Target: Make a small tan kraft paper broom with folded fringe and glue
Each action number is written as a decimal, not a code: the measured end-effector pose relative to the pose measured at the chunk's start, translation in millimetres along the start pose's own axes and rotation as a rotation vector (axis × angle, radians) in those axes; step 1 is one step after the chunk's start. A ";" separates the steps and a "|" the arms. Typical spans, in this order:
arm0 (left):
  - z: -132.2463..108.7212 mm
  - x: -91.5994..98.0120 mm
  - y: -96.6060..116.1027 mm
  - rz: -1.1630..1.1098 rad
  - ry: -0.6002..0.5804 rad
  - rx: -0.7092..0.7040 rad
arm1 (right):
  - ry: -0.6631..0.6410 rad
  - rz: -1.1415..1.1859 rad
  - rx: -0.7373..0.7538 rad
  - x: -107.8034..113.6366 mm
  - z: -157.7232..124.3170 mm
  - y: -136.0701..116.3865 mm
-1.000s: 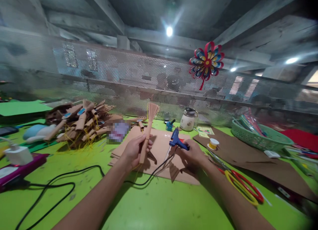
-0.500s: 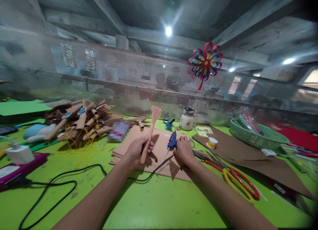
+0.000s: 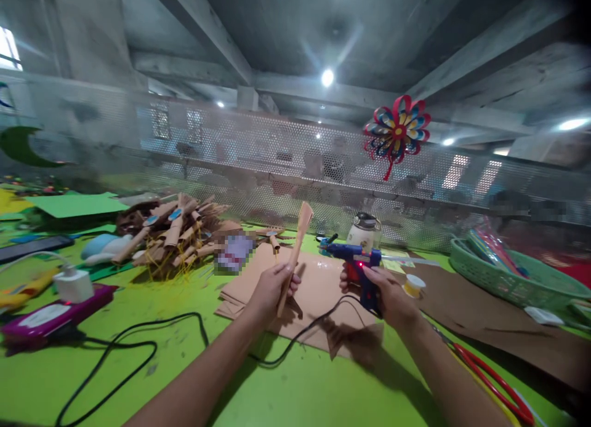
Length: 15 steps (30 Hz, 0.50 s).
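My left hand (image 3: 271, 290) is closed around the handle of a small rolled brown-paper broom (image 3: 297, 248), held upright with its fringed end up. My right hand (image 3: 386, 293) grips a blue glue gun (image 3: 353, 259), lifted off the table with its nozzle pointing left toward the broom and a red light showing. The gun's black cord (image 3: 295, 335) trails down across the green table (image 3: 286, 390). Both hands hover over a stack of brown paper sheets (image 3: 318, 291).
A heap of finished paper brooms (image 3: 173, 233) lies at the left back. A charger on a purple device (image 3: 55, 307) sits far left. Red-and-yellow scissors (image 3: 494, 384), a green basket (image 3: 512, 273), a jar (image 3: 364, 230) and a yellow tape roll (image 3: 414, 284) are on the right. A perforated metal screen (image 3: 277, 162) backs the table.
My right hand has picked the glue gun up from the paper and turned it level, nozzle toward the broom. The broom tilted slightly right. The camera view shifted left.
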<state>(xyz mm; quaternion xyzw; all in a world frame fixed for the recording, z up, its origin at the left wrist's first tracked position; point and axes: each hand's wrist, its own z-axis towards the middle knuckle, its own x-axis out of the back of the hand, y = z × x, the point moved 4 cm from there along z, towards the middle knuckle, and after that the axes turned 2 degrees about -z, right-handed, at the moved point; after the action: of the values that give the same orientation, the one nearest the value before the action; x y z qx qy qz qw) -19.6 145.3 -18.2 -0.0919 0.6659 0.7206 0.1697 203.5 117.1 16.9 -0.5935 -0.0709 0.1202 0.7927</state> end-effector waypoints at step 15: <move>-11.1 -12.8 7.5 0.277 0.038 -0.112 | -0.086 -0.174 0.050 -24.1 -7.6 9.5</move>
<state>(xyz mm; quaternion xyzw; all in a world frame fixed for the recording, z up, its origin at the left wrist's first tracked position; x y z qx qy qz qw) -11.5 132.3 -7.7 -0.0223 0.6340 0.7714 0.0507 181.3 106.0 6.4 -0.5596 -0.1529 0.0781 0.8108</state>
